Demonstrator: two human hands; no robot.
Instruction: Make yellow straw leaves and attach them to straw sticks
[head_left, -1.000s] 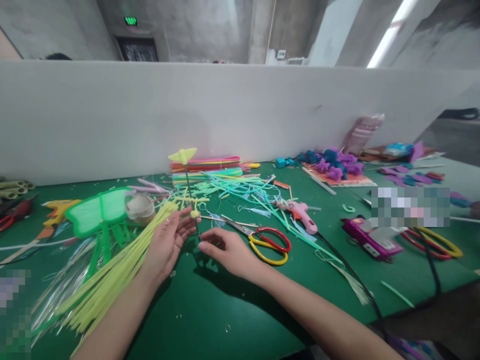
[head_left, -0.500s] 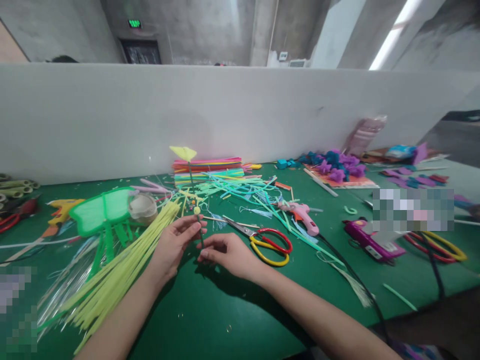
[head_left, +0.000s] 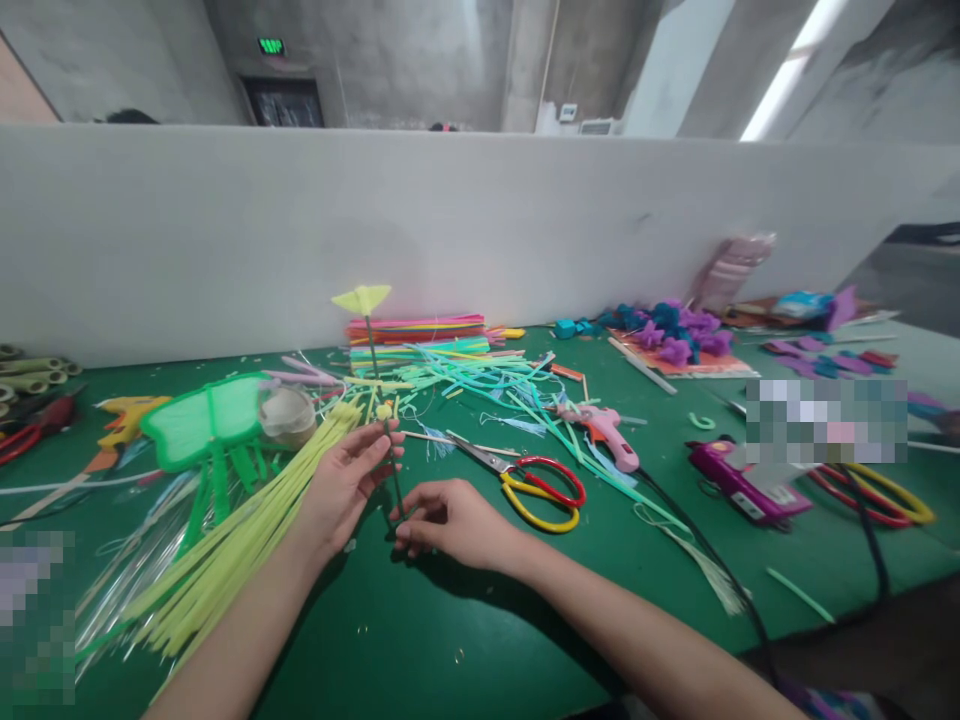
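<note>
A thin dark green stem [head_left: 377, 360] stands nearly upright over the table, with a pale yellow petal-like piece [head_left: 363, 298] at its top. Lower on the stem, just above my fingers, sits a small yellow ball [head_left: 384, 411]. My left hand [head_left: 356, 470] pinches the stem just below this ball. Closed around the stem's bottom end is my right hand [head_left: 450, 525], thumb against the fingers. Scissors [head_left: 540, 490] with red and yellow handles lie to the right of my hands. A bundle of yellow-green pipe cleaners [head_left: 247, 560] lies under and beside my left forearm.
A pink glue gun [head_left: 611, 440] with a black cord lies right of the scissors. Green winged mesh shape [head_left: 210, 420] and yellow glue gun [head_left: 124, 420] are at left. Coloured pipe cleaners [head_left: 420, 350] lie at the back, below a white partition [head_left: 480, 220]. A magenta device [head_left: 750, 490] is at right.
The stem's yellow top has moved slightly up and left. My right hand has slid a little lower on the stem. My left hand still pinches it beneath the ball.
</note>
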